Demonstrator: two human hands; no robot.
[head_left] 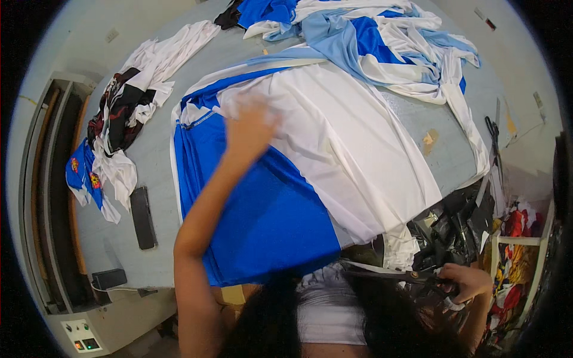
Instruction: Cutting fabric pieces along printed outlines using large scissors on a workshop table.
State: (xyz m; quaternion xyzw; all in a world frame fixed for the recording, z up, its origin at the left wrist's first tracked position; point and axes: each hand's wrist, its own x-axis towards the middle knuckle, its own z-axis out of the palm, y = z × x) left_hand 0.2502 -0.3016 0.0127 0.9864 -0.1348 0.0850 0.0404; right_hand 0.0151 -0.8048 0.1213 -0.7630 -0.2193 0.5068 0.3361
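My left hand (252, 126), smeared by motion, is over the upper part of the fabric on the table. Beneath and beside it are a folded glossy blue cloth (268, 221) and a sheer white cloth (352, 143), which lies to its right. Whether its fingers press on or pinch the fabric is too blurred to tell. Low on the right, past the table's near edge, my right hand (468, 283) is closed around the handles of large scissors (412, 275). Their dark blades point left, close to the hanging end of the white cloth.
Heaped white, light blue and blue fabric (340, 36) lies at the far side of the grey table (453, 143). White and dark garments (122, 107) and a black phone (142, 218) are at the left. A second pair of scissors (493, 134) hangs at the right, above black plastic (453, 227).
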